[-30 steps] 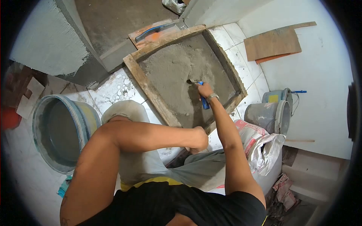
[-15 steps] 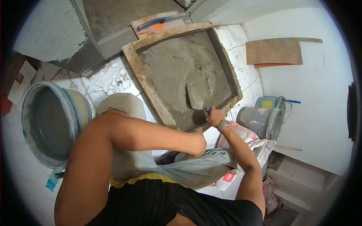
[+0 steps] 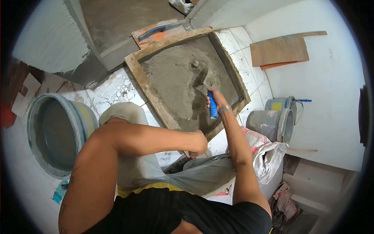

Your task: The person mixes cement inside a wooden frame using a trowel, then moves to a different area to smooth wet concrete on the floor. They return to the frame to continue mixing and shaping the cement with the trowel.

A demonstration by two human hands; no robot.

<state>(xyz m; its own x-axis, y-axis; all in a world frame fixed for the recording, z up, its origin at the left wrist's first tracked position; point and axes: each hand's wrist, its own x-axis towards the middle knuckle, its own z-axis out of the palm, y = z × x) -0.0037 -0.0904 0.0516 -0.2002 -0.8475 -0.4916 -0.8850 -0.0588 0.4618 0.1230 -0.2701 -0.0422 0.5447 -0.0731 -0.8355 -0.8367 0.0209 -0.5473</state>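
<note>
My right hand point(image 3: 219, 100) is wrapped round the blue handle of a trowel point(image 3: 212, 107). The trowel's blade, coated grey and hard to make out, meets the wet mortar point(image 3: 167, 78) inside a wooden-framed mixing box point(image 3: 146, 85). A furrow runs through the mortar just beyond the blade. Over my knee, close to the box's near corner, my left hand point(image 3: 199, 143) is closed with its fingers curled under. Whatever those fingers hold, if anything, is hidden.
A large bucket point(image 3: 33, 128) stands at the left. Two more buckets, a grey one point(image 3: 263, 124) and one behind it point(image 3: 291, 103), lie at the right beside cement bags point(image 3: 272, 156). A blue-handled float point(image 3: 159, 29) rests at the box's far edge. Boards point(image 3: 278, 52) lean against the white wall.
My right hand has moved up and slightly left with the trowel, whose blue handle now shows fully. The furrow in the mortar has changed shape. My left hand has shifted slightly left.
</note>
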